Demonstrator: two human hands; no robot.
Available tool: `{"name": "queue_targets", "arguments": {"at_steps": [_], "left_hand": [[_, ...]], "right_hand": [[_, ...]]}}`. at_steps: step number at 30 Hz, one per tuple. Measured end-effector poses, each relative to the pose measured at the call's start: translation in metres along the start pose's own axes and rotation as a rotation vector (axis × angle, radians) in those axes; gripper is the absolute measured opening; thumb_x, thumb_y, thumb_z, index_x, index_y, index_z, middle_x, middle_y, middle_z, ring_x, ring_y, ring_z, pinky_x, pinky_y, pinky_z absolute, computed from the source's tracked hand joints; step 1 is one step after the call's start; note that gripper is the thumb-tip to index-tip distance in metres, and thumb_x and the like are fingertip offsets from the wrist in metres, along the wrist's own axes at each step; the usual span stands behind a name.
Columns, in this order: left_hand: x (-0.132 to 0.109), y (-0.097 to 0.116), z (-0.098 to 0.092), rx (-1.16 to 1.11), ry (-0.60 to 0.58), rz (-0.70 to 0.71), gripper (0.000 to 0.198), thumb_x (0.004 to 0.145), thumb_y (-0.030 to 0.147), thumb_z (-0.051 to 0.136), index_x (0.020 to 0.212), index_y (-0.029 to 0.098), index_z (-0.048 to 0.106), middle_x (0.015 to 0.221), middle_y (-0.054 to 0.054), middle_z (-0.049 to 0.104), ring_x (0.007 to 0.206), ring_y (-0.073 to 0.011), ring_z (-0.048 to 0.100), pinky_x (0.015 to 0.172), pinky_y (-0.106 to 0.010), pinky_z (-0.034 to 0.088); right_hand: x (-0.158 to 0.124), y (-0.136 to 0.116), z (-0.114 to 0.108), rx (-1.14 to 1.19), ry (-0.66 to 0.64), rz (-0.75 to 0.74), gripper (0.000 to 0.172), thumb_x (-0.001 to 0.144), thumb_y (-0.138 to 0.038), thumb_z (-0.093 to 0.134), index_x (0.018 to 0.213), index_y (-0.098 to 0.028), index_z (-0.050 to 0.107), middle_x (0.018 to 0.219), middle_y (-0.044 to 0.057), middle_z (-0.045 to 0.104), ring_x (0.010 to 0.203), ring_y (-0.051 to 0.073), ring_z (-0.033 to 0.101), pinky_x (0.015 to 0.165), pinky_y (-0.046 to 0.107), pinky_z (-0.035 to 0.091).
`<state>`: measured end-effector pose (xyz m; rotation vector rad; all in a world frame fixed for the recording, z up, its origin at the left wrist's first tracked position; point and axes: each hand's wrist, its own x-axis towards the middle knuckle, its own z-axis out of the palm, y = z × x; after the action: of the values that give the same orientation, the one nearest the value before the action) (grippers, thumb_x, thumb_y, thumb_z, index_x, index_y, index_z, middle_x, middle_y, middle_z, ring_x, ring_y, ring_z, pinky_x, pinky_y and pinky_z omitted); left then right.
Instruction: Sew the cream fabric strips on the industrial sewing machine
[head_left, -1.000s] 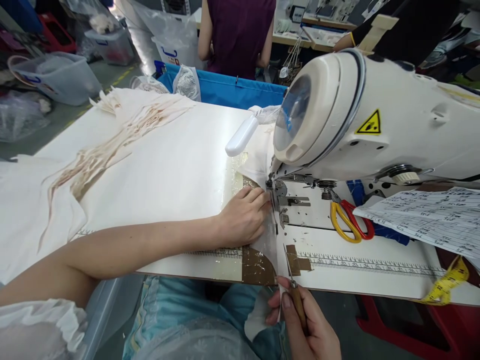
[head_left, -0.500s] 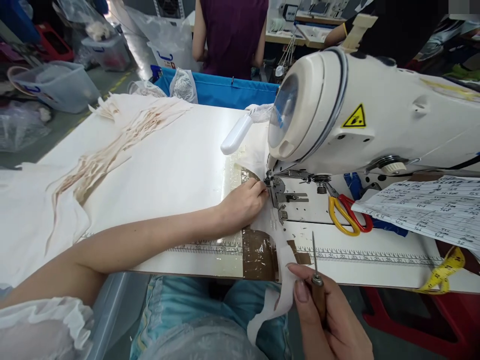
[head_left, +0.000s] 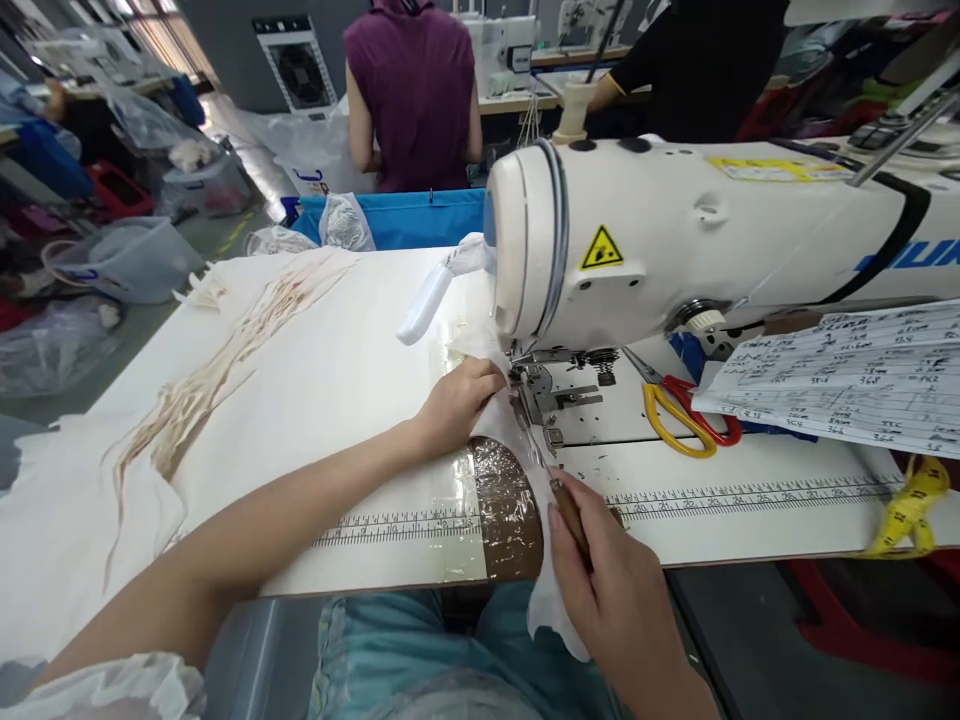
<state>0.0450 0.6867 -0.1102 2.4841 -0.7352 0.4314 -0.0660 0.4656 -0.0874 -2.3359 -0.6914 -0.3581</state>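
A long, soft white fabric piece (head_left: 553, 600) is running along the left side of a cream-white industrial sewing machine's (head_left: 660, 220) needle area, its near end hanging over the near table edge. The work is apparently part-way along: some cloth is lying at and beyond the needle, while the hanging length seems not yet stitched; any seam is too small to make out.

The left hand (head_left: 459, 405) is pressing down on the cloth just left of the needle, fingers curled together; whether they are pinching it, I cannot tell. The right hand (head_left: 607, 570) is clamping round a wooden-handled metal awl (head_left: 570, 515), whose shaft is pointing toward the needle over the cloth.

The smooth white table (head_left: 337, 380) is carrying a shiny brown tape patch (head_left: 506, 510) under the cloth, a loose heap of cream fabric strips (head_left: 225, 350) at far left, red-and-yellow-handled scissors (head_left: 694, 425) and a handwritten paper sheet (head_left: 832, 380) at right. Beyond a blue fabric bin (head_left: 405, 218), a person in a purple sleeveless top (head_left: 412, 90) is facing away.
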Motion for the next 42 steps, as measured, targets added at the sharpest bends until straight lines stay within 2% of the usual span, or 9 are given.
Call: {"name": "queue_targets", "arguments": {"at_steps": [2,4,8,12,19,24,30,37,42], "left_hand": [[0.000,-0.004,-0.001,-0.080,0.013,0.001,0.014,0.095,0.021,0.056,0.090,0.014,0.067,0.098,-0.007,0.068,0.091,-0.0180,0.063,0.077,-0.033,0.055],[0.001,-0.004,-0.002,-0.139,0.021,-0.011,0.015,0.094,0.024,0.058,0.086,0.016,0.068,0.096,-0.007,0.068,0.088,-0.0176,0.064,0.076,-0.033,0.055],[0.003,0.000,-0.007,-0.213,0.018,-0.020,0.015,0.092,0.025,0.060,0.084,0.017,0.069,0.093,-0.006,0.068,0.088,-0.0176,0.065,0.075,-0.031,0.054],[0.005,0.000,-0.009,-0.222,0.001,-0.027,0.014,0.092,0.028,0.060,0.086,0.018,0.069,0.094,-0.006,0.069,0.089,-0.0181,0.065,0.076,-0.031,0.054],[0.005,-0.002,-0.006,-0.220,0.004,-0.037,0.018,0.093,0.033,0.058,0.087,0.019,0.068,0.094,-0.007,0.068,0.090,-0.0191,0.065,0.075,-0.032,0.054],[0.004,-0.001,-0.005,-0.178,0.021,-0.007,0.014,0.094,0.028,0.056,0.092,0.018,0.066,0.096,-0.007,0.068,0.092,-0.0181,0.064,0.076,-0.031,0.053],[0.004,0.001,-0.004,-0.154,-0.004,-0.035,0.015,0.095,0.030,0.052,0.094,0.018,0.062,0.099,-0.008,0.066,0.092,-0.0181,0.062,0.077,-0.032,0.053],[0.007,0.001,-0.002,-0.096,0.007,-0.041,0.016,0.096,0.031,0.050,0.090,0.019,0.057,0.093,-0.007,0.065,0.086,-0.0175,0.059,0.073,-0.031,0.051],[0.006,-0.001,-0.002,-0.120,0.074,0.001,0.017,0.096,0.024,0.049,0.081,0.019,0.054,0.088,-0.004,0.065,0.082,-0.0149,0.060,0.069,-0.027,0.050]], "right_hand": [[0.005,0.007,0.006,-0.116,0.048,0.025,0.035,0.104,-0.026,0.038,0.130,-0.007,0.052,0.099,0.012,0.077,0.075,0.018,0.075,0.053,0.022,0.054],[0.012,0.012,0.012,-0.212,0.090,0.036,0.037,0.106,-0.028,0.036,0.129,-0.006,0.055,0.092,0.010,0.077,0.065,0.017,0.073,0.046,0.023,0.049],[0.022,0.016,0.022,-0.313,0.146,0.007,0.035,0.105,-0.023,0.035,0.121,-0.011,0.063,0.096,0.007,0.078,0.069,0.015,0.073,0.051,0.022,0.047],[0.027,0.018,0.027,-0.325,0.167,0.012,0.034,0.102,-0.021,0.037,0.118,-0.013,0.067,0.089,0.003,0.078,0.065,0.015,0.072,0.050,0.025,0.044],[0.031,0.019,0.031,-0.290,0.165,0.007,0.032,0.100,-0.018,0.041,0.115,-0.013,0.068,0.091,0.002,0.078,0.066,0.013,0.070,0.054,0.025,0.044],[0.034,0.020,0.033,-0.288,0.162,0.015,0.032,0.101,-0.019,0.039,0.116,-0.013,0.067,0.091,0.003,0.078,0.066,0.013,0.070,0.053,0.024,0.043],[0.035,0.017,0.033,-0.320,0.157,-0.018,0.031,0.102,-0.018,0.039,0.117,-0.012,0.066,0.083,0.004,0.076,0.062,0.013,0.067,0.050,0.025,0.040],[0.034,0.018,0.035,-0.345,0.168,-0.032,0.033,0.103,-0.018,0.037,0.117,-0.012,0.066,0.088,0.004,0.077,0.066,0.014,0.069,0.054,0.026,0.042],[0.034,0.018,0.035,-0.325,0.179,-0.016,0.032,0.102,-0.018,0.038,0.115,-0.010,0.067,0.087,0.004,0.077,0.064,0.014,0.069,0.052,0.027,0.041]]}}
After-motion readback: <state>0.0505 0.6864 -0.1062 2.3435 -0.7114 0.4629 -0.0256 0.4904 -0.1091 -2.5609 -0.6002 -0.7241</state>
